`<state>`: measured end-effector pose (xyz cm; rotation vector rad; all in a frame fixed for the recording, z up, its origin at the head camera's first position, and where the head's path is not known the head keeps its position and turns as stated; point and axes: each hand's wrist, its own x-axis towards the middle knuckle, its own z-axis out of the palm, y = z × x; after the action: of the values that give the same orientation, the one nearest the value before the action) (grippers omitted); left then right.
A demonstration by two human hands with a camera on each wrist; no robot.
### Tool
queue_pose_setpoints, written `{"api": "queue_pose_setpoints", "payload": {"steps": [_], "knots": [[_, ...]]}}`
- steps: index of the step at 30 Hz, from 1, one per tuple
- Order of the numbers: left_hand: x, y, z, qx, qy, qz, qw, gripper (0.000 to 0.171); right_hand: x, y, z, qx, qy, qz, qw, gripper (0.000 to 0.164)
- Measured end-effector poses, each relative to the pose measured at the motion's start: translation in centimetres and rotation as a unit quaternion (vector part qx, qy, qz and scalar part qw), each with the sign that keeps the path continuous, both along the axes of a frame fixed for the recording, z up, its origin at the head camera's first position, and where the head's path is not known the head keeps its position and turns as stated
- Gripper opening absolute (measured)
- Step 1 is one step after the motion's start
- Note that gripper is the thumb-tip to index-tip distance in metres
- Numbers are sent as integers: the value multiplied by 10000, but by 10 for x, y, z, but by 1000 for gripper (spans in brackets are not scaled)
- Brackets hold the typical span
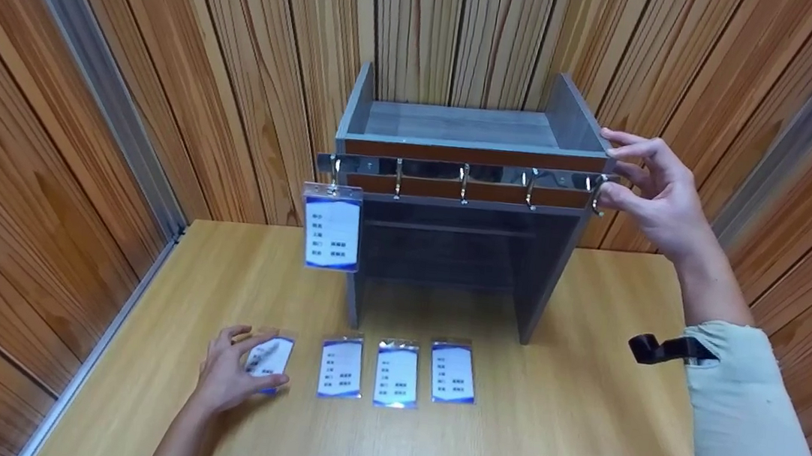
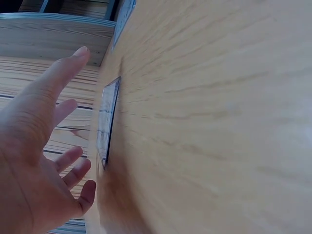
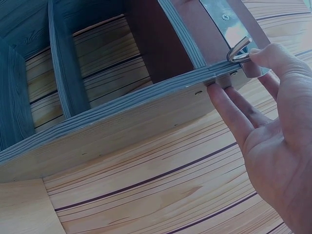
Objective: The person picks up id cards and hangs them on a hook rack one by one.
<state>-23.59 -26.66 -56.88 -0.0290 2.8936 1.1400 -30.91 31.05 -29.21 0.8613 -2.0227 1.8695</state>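
My left hand [image 1: 229,368] reaches over the leftmost ID badge [image 1: 279,356] on the table, thumb and fingers spread to either side. In the left wrist view a gap shows between the fingers and that badge [image 2: 108,122], which lies flat. At the right end of a metal hook rail [image 1: 431,171], my right hand [image 1: 662,198] grips the corner of a grey shelf [image 1: 556,274]. Its thumb is by the end hook [image 3: 240,48], while fingertips press on the outer side panel [image 3: 146,122]. Another ID badge [image 1: 332,231] hangs from the leftmost hook.
Three more badges lie in a row on the wooden table [image 1: 581,428]: one at left [image 1: 341,367], one in the middle [image 1: 397,374] and one at right [image 1: 453,373]. Wood-panelled walls [image 1: 301,81] enclose the table. A black strap [image 1: 665,350] sticks out from the right sleeve.
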Motion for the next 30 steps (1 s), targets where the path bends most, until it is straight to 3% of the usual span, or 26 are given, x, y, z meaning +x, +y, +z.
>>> {"api": "queue_pose_setpoints", "payload": {"steps": [14, 19, 30], "knots": [[-2, 0, -7, -238, -163, 83, 9996, 78, -1, 0, 1, -72, 32, 117, 9999, 39], [-4, 2, -7, -335, -297, 184, 9988, 66, -1, 1, 1, -70, 43, 135, 9999, 40], [-3, 4, 1, 14, -488, 401, 9980, 48, -1, 0, 1, 22, 41, -28, 10000, 40]]}}
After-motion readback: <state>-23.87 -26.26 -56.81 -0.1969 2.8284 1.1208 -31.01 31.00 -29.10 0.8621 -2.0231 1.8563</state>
